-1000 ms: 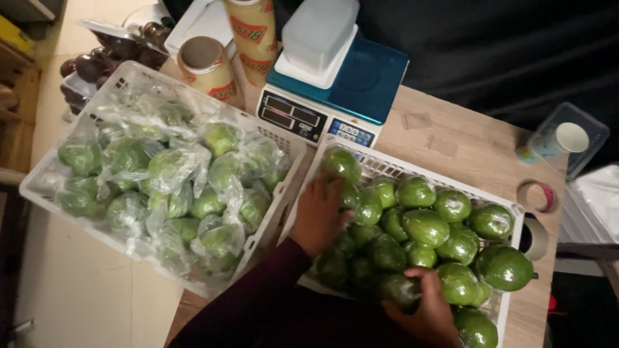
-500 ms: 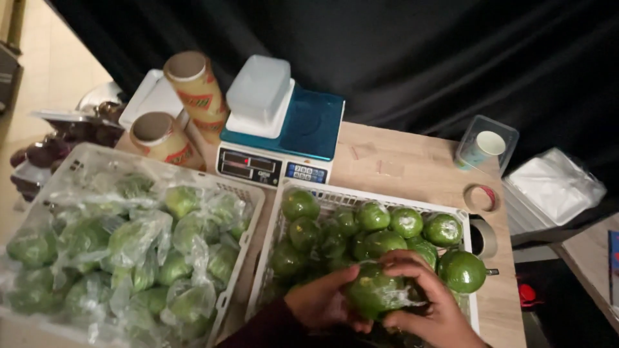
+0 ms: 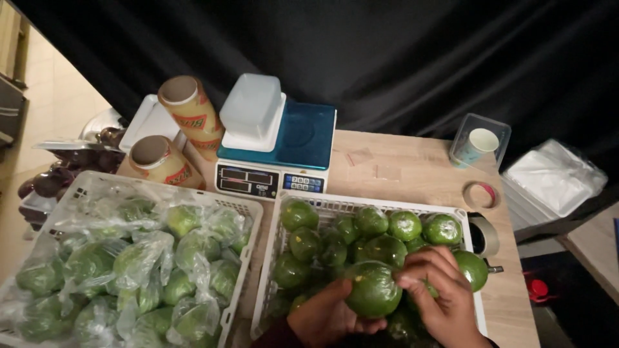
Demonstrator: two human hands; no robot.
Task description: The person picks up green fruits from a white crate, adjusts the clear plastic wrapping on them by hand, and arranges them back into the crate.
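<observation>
While both hands are meeting low in the head view, I am logging one green avocado lifted just above the right-hand white crate. The left hand is cupping the fruit from below and from its left side, fingers curled closed against the skin. The right hand is pressing on it from the right, fingertips bent onto the upper edge, so both hands are gripping the same avocado. I am seeing it held over the near middle of that crate, touching or nearly touching the loose avocados piled beneath; I cannot tell which.

I am noting a second white crate just beside it on the left, filled with avocados wrapped in clear plastic bags. Behind the two crates a weighing scale with a blue platform is standing on the wooden table, carrying a white plastic tub upside down. Two rolls of tape on cardboard cores are lying left of the scale. A clear container with a paper cup is sitting at the far right of the table, well apart from the hands
</observation>
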